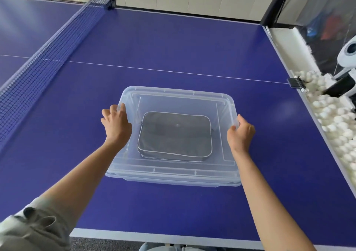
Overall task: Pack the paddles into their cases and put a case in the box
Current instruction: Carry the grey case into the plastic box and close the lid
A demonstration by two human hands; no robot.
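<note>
Both hands, left hand (115, 122) and right hand (240, 133), curl their fingers over the side rims of the clear plastic box (173, 177) holding a flat grey case (175, 136) on the open blue table (173, 38).

I see a blue table-tennis tabletop (173, 42) crossed by a net (48, 52). A clear plastic box (173, 175) sits directly on it, near my edge.

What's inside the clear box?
A grey case lies flat on the bottom of the box. Both hands, left and right, grip its rims. The case is shut, so its contents are hidden.
</note>
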